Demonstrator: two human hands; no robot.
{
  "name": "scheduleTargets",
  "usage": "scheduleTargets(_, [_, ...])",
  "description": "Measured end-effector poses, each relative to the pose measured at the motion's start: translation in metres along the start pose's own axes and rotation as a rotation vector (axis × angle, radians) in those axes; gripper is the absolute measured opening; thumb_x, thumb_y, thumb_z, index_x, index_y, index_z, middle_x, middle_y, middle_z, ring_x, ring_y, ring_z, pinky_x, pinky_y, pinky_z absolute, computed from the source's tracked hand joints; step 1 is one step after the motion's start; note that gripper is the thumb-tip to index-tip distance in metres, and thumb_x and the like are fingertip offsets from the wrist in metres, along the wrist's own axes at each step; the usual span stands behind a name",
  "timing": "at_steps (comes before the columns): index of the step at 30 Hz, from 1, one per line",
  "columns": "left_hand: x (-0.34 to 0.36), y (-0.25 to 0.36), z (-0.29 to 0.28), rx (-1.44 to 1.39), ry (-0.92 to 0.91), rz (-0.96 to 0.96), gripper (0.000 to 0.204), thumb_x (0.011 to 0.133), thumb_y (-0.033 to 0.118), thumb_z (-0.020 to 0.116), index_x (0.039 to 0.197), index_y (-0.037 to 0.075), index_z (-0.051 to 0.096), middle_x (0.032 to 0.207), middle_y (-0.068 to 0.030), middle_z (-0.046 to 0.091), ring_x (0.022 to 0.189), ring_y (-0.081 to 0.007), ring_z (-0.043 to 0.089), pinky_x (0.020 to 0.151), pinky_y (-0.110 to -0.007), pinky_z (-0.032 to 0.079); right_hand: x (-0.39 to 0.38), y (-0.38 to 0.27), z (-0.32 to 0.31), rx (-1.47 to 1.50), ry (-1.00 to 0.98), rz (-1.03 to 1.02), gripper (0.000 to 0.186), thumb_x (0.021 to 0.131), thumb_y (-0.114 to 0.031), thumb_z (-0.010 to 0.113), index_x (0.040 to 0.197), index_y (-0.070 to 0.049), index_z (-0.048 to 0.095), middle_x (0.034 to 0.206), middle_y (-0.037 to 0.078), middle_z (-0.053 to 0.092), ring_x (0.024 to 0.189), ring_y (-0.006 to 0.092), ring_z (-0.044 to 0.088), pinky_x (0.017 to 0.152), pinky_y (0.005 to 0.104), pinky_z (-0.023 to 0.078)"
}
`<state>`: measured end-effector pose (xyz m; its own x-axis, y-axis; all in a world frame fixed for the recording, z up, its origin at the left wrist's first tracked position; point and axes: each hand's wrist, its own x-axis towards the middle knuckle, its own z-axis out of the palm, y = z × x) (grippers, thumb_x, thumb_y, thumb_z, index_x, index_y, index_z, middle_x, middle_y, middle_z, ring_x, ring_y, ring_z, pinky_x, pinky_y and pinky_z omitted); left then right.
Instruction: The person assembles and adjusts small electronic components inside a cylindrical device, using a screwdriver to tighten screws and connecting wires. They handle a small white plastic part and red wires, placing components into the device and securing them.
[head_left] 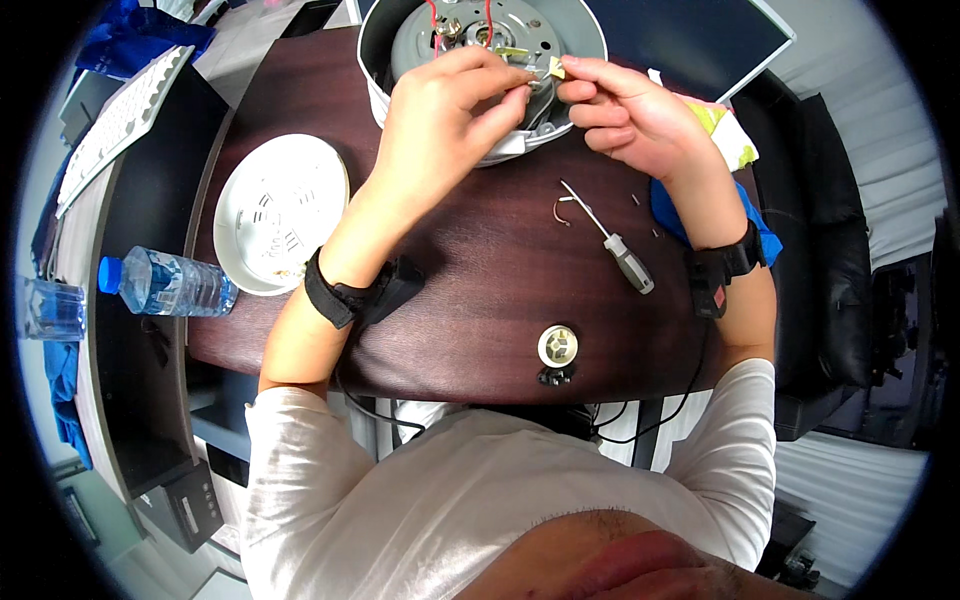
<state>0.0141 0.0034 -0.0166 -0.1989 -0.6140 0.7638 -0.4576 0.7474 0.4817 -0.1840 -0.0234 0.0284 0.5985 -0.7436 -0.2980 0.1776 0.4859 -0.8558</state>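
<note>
Right grip (640, 122) is pinching a small yellow piece (557, 68) at its fingertips, over the round grey housing (586, 42). Left grip (445, 105) is holding thumb and fingers close together beside it; whether anything is sitting between them, cannot tell. Judgement: the piece is probably feeling light, thin and easily dropped, so an edge pinch is suiting it. Housing, standing on the tabletop (470, 260), is looking stiff and heavier, better steadied by its rim.

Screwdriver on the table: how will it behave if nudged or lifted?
The screwdriver is probably rigid: its shaft looks like straight metal. Likely handle-heavy, given the thick grey handle. Nudged, it may swing or roll, lying loose on the tabletop.
</note>
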Motion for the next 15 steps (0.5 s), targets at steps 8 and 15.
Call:
scheduleTargets(8, [0.002, 0.001, -0.007, -0.119, 0.028, -0.042, 0.011, 0.081, 0.005, 0.067, 0.09, 0.0, 0.069, 0.08, -0.0046, 0.063, 0.065, -0.0083, 0.058, 0.056, -0.021, 0.044, -0.008, 0.005, -0.003, 0.019, 0.009, -0.096, 0.022, 0.098, -0.022, 0.044, 0.078, -0.011, 0.045, 0.065, -0.007, 0.037, 0.046, 0.0001, 0.029, 0.041, 0.0159, 0.026])
scheduleTargets(15, [0.009, 0.039, -0.041, -0.147, 0.041, 0.001, 0.011, 0.083, 0.005, 0.065, 0.091, -0.003, 0.067, 0.09, -0.0034, 0.064, 0.075, -0.0075, 0.058, 0.061, -0.019, 0.045, -0.028, -0.009, -0.012, -0.034, -0.032, -0.296, 0.014, 0.095, -0.02, 0.051, 0.087, -0.009, 0.052, 0.068, -0.006, 0.04, 0.051, 0.002, 0.032, 0.046, 0.0183, 0.029])
